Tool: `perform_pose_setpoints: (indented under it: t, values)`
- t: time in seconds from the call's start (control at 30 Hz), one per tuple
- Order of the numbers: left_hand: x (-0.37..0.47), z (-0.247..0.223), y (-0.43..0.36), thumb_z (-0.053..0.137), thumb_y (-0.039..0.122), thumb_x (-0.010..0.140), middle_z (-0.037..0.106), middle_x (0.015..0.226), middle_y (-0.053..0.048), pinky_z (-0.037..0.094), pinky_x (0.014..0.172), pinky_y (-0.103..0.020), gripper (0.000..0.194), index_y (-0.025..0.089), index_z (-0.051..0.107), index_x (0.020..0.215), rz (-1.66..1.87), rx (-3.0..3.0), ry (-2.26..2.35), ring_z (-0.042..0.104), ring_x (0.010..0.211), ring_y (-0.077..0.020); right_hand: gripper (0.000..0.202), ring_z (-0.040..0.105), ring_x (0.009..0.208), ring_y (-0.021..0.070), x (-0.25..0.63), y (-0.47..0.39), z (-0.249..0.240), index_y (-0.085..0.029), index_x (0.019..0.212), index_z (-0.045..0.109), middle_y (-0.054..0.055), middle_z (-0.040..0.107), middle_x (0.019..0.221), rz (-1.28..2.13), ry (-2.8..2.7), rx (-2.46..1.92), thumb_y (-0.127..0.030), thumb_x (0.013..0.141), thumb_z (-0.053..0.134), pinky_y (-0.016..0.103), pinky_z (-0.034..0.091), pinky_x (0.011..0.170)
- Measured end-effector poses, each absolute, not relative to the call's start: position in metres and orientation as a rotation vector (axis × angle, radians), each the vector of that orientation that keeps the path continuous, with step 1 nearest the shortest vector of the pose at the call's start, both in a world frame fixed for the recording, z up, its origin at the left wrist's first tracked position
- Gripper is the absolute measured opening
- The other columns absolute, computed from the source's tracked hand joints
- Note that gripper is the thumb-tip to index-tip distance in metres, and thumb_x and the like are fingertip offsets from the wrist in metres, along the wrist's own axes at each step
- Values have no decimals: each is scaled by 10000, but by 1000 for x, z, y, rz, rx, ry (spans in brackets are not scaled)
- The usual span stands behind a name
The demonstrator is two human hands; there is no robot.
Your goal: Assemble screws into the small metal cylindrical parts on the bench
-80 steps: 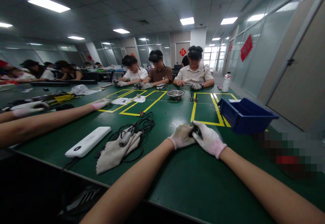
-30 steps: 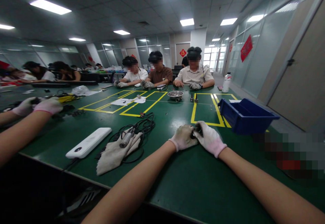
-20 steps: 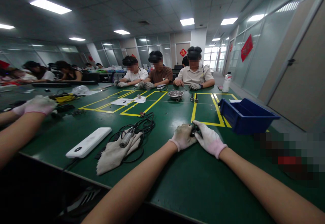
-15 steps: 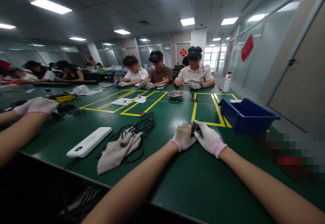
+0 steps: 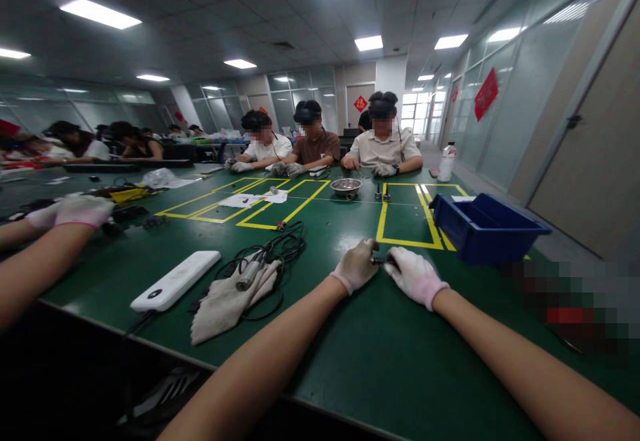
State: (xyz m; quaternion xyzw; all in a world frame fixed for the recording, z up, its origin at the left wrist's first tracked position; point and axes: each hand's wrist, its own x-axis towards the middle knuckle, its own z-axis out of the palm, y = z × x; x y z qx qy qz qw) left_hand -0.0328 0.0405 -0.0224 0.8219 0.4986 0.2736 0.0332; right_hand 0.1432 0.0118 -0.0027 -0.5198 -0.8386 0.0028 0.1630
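Above the green table, a small dark metal part [image 5: 379,261] lies roughly level between my two gloved hands; its exact kind is too small to make out. The fingers of my left hand [image 5: 356,268] are closed on one end of it. My right hand [image 5: 411,274] pinches the other end, fingertips pointing left. Beyond them, inside and beside the yellow tape, stand two small dark metal pieces [image 5: 387,194]. A round metal bowl [image 5: 346,188] sits to their left, with a small cylindrical part [image 5: 351,196] by its front rim.
A blue bin [image 5: 493,234] stands right of my hands. To the left lie a white power bank [image 5: 176,281], a beige glove [image 5: 230,304] and a coiled black cable [image 5: 293,244]. A co-worker's gloved hand [image 5: 83,211] is at far left. Several people sit opposite.
The small metal part has turned from nearly upright to roughly level. My hands have drifted slightly apart, so more of it shows between them.
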Motion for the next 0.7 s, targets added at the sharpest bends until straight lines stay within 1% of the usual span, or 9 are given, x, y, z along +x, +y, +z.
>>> perform_pose_setpoints:
  t: [0.1, 0.2, 0.33, 0.43, 0.57, 0.7]
  values:
    - [-36, -21, 39, 561, 190, 751, 630, 947, -47, 489, 715, -274, 255, 199, 516, 1002, 804, 2558, 1544, 628, 822, -192, 219, 569, 780, 165, 144, 11, -2, -215, 967, 514, 39, 580, 923, 17, -2397, -1445, -389, 910, 393, 266, 358, 647]
    - [-36, -18, 33, 563, 219, 763, 637, 916, -38, 488, 686, -271, 225, 199, 522, 984, 841, 2596, 1477, 632, 796, -190, 198, 561, 788, 167, 148, 9, -3, -208, 944, 520, 41, 579, 900, 0, -2415, -1403, -371, 902, 414, 264, 361, 656]
    - [-24, -14, 19, 568, 222, 765, 632, 926, -32, 486, 721, -256, 233, 198, 542, 995, 940, 2624, 1275, 617, 813, -165, 172, 560, 821, 171, 163, 12, -3, -193, 949, 530, 54, 583, 897, -35, -2463, -1335, -316, 901, 420, 269, 368, 698]
    - [-12, -11, 10, 546, 254, 800, 622, 949, -43, 487, 732, -257, 238, 199, 558, 1032, 940, 2614, 1179, 605, 823, -158, 185, 565, 869, 174, 175, 19, -3, -186, 991, 536, 62, 592, 918, 6, -2501, -1293, -304, 902, 425, 267, 374, 730]
    - [-13, -8, 14, 528, 319, 837, 616, 993, -67, 487, 746, -274, 324, 185, 550, 1131, 882, 2574, 1143, 601, 838, -166, 211, 569, 890, 178, 177, 25, -5, -182, 1011, 542, 68, 599, 936, 27, -2487, -1311, -321, 906, 423, 267, 379, 737]
    - [-26, -9, 27, 513, 320, 862, 623, 989, -54, 473, 795, -274, 306, 205, 582, 1137, 762, 2598, 982, 597, 881, -164, 223, 571, 834, 178, 171, 26, -6, -180, 943, 554, 67, 602, 895, -16, -2484, -1365, -366, 897, 439, 265, 375, 703]
